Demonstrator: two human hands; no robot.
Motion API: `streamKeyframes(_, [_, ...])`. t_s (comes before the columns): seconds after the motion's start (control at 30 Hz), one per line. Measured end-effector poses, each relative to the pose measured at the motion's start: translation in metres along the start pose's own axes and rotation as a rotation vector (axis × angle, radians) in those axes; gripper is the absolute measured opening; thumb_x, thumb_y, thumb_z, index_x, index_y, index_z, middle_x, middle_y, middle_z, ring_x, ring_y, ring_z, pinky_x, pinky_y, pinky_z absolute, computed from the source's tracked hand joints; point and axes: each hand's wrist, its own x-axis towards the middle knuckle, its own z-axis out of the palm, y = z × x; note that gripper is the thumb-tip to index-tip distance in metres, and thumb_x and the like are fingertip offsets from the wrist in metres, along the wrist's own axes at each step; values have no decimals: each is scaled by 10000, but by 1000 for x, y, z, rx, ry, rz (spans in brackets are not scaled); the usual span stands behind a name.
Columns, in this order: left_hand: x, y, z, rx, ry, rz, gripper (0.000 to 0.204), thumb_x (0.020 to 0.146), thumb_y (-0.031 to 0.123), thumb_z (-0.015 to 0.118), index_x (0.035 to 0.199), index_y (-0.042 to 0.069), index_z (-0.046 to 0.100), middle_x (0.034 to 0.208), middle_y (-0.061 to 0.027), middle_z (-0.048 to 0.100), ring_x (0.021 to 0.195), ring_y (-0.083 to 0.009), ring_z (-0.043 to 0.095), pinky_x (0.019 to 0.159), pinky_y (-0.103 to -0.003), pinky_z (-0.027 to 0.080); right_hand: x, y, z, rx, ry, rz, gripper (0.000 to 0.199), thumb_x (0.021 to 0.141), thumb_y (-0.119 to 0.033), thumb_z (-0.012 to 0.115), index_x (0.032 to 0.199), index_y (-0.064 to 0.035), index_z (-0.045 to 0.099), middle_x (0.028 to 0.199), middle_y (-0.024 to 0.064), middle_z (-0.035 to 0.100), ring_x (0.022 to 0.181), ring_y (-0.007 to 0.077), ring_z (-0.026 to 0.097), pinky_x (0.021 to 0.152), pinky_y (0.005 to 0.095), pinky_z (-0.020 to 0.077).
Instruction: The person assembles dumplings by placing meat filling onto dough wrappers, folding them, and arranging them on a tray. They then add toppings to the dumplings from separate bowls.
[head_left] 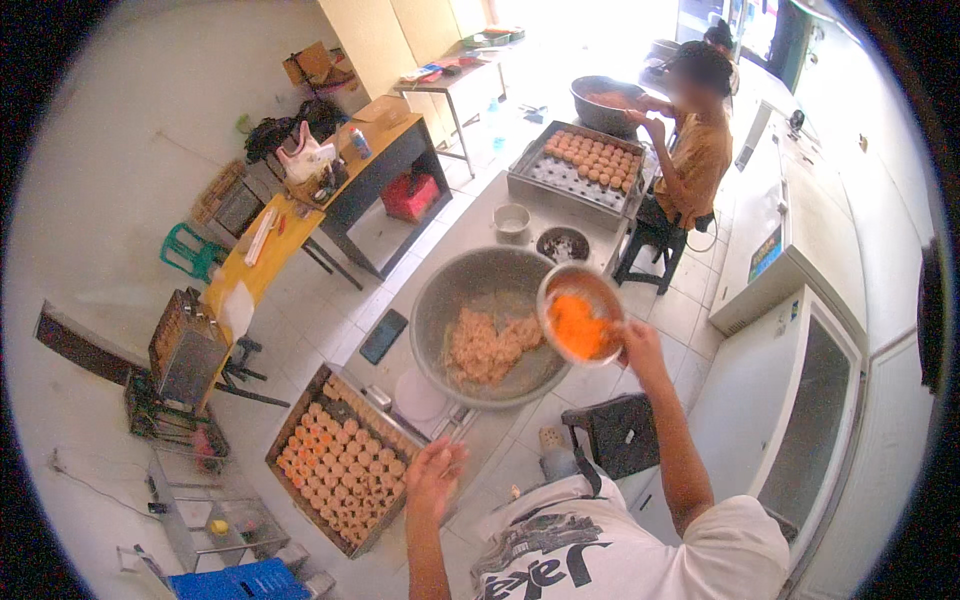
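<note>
My right hand [640,345] grips the rim of a small metal bowl [560,283] filled with shredded orange stuff [580,327], tilted over the right edge of a big grey metal basin [440,300]. A lump of pale minced mixture [490,343] lies in the basin's bottom. My left hand [435,480] hovers empty, fingers spread, above the table's near edge, just right of a tray [290,425] packed with several small orange rounds.
Across the table sits another person [695,150] with a hand at a dark basin [605,100] and a second tray of rounds [585,160]. A white cup [511,217], a dark dish [563,243], a black stool [620,435] and white chest freezers [800,400] stand around.
</note>
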Motion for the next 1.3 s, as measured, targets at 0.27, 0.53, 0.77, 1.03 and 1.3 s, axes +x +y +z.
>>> streamKeyframes(0.27, [12, 7, 9, 53, 171, 196, 118, 861, 50, 784, 921, 46, 683, 796, -47, 699, 716, -148, 679, 664, -255, 530, 275, 125, -4, -289, 223, -158, 431, 928, -372, 630, 871, 51, 689, 708, 179, 706, 678, 277, 702, 647, 407, 530])
streamKeyframes(0.53, [-23, 15, 27, 34, 501, 247, 108, 930, 137, 735, 960, 35, 716, 770, -48, 713, 714, -152, 701, 680, -265, 547, 284, 63, 46, -544, 253, -188, 645, 948, -498, 632, 1323, 25, 587, 1157, 262, 689, 1031, 348, 689, 901, 420, 537])
streamKeyframes(0.77, [-34, 13, 30, -197, 195, 299, 716, 1009, 449, 557, 1545, 35, 323, 1537, -216, 404, 1360, -350, 474, 1015, -434, 487, 20, -57, 192, 190, -738, -448, 300, 979, -217, 601, 1207, -31, 653, 1190, 121, 692, 1064, 247, 667, 931, 378, 534])
streamKeyframes(1.03, [-192, -33, -85, -908, 251, 561, 1065, 855, 836, 437, 1603, 110, 217, 1658, -152, 223, 1523, -357, 211, 1220, -561, 174, -386, -30, 284, -119, -1494, -1092, 669, 1034, -506, 392, 1456, 10, 451, 1471, 286, 467, 1407, 442, 394, 1168, 510, 321])
streamKeyframes(1.3, [-448, -152, -163, -610, 1050, 1223, 898, 975, 736, 293, 1628, 141, 130, 1684, -87, 165, 1549, -244, 129, 1239, -457, 91, -716, 69, 279, 31, -1922, -866, 781, 1050, -544, 354, 1564, 28, 213, 1625, 293, 179, 1524, 410, 169, 1244, 474, 154])
